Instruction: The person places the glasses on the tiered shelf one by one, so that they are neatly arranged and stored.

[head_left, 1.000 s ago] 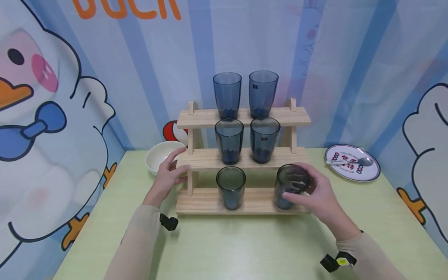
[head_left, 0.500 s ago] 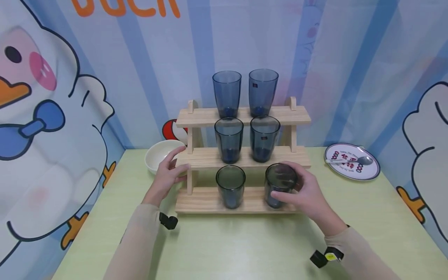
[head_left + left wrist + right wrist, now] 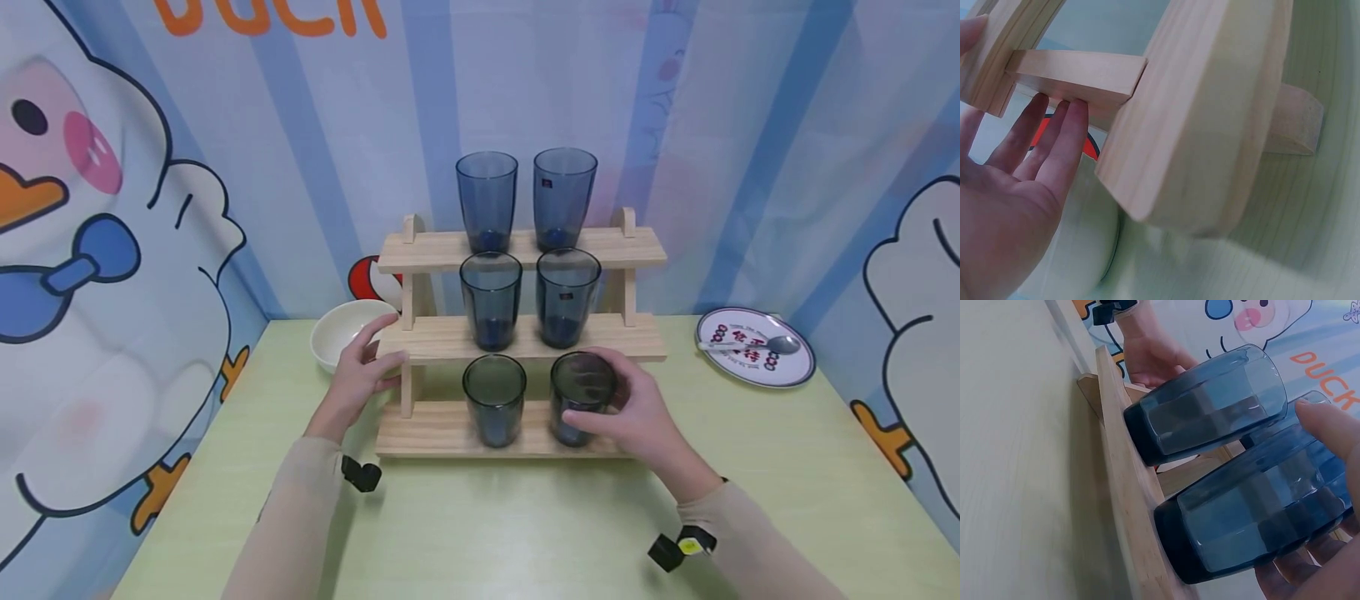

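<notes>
A smoky blue glass tumbler [image 3: 573, 429] stands upright on the lowest board of a three-tier wooden shelf rack [image 3: 435, 429]. My right hand [image 3: 637, 408] grips that tumbler from its right side, thumb in front and fingers behind. Just left of it stands a matching tumbler [image 3: 495, 404], with a narrow gap between the two in the right wrist view. My left hand [image 3: 360, 379] holds the left end of the rack at the middle tier. In the left wrist view its fingertips [image 3: 1075, 109] touch the side upright, while the thumb lies against a board.
Pairs of matching tumblers stand on the middle shelf [image 3: 491, 304] and top shelf [image 3: 487, 204]. A white bowl [image 3: 330, 333] sits behind my left hand. At the right, an oval plate [image 3: 742, 371] carries a metal spoon [image 3: 782, 345]. A printed duck curtain [image 3: 337, 125] surrounds the table.
My right hand has slid the tumbler leftward along the lowest board, closer to its neighbour. The left hand has stayed at the rack's left end.
</notes>
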`<state>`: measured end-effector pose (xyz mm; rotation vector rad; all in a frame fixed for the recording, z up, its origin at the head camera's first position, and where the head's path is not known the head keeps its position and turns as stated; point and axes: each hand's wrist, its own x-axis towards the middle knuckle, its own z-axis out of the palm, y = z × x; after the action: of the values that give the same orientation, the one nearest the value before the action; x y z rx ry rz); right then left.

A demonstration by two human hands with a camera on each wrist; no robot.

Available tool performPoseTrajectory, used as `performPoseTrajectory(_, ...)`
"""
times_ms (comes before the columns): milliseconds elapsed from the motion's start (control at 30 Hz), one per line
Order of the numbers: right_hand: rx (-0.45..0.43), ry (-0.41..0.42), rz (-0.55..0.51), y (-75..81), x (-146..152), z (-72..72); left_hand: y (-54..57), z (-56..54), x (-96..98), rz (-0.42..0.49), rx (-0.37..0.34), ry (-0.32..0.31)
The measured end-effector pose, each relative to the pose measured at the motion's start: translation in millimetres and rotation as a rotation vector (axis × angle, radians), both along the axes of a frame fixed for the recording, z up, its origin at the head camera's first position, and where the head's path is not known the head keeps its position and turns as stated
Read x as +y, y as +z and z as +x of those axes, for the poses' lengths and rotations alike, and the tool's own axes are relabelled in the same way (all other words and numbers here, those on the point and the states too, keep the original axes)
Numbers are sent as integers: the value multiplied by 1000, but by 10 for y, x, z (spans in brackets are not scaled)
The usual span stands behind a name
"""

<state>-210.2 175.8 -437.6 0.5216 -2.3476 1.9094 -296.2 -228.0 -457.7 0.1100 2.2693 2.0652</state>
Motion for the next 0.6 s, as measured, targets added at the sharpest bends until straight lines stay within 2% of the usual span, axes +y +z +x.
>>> performPoseTrajectory(233,21,23,-19,1,-66,-21,-2,-3,0,-9,-3,2)
performPoseTrajectory(600,-2,33,0,20,-130,-11,7,1,5,-3,-3,2)
